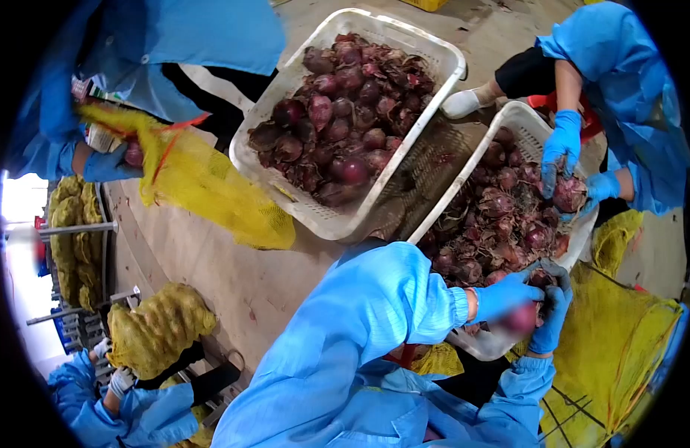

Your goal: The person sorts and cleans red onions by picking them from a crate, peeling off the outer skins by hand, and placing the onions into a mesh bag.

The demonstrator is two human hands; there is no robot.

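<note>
The work looks partway along, but I can't tell how many onions are done. Lots of onions (496,203) lie in the near white basket (485,345), many with dry, loose skin. The far white basket (326,220) is full of onions too, so plenty seem left.

A red onion (518,319), a bit blurry, is between the two hands, over the near end of the near basket. It sits just under the fingers of the left hand (502,297) and beside the right hand (552,317). Both hands wear gloves. Their fingers are bent in and look closed around it. Part of another onion (541,278) peeks out between the fingertips.
</note>
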